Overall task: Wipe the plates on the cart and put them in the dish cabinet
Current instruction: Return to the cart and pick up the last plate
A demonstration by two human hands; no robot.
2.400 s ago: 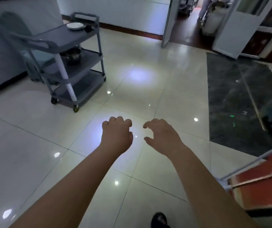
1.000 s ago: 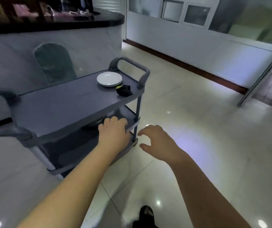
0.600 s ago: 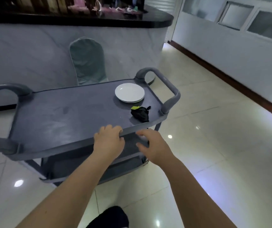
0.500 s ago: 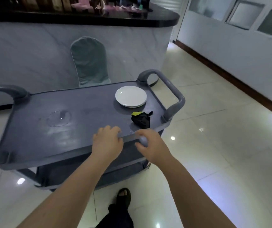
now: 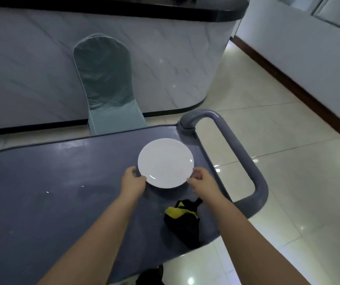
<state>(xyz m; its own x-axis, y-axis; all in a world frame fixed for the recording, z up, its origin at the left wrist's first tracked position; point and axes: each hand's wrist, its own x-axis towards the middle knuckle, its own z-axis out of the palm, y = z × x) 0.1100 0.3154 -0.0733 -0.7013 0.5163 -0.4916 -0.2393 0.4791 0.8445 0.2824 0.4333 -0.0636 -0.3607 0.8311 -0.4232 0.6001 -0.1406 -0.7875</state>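
Observation:
A white round plate lies on the grey cart's top shelf, near its right end. My left hand touches the plate's near-left rim with fingers curled at its edge. On the near-right rim sits my right hand, fingers curled the same way. Whether the plate is lifted off the shelf I cannot tell. A crumpled black and yellow cloth lies on the shelf just in front of the plate, under my right forearm.
The cart's curved grey handle loops out at its right end. Behind the cart stands a chair in a teal cover against a marble-fronted counter. Glossy tiled floor spreads to the right, up to a white wall.
I have come up to the cart. Both hands went from the cart's near edge forward to the plate's rim, one on each side.

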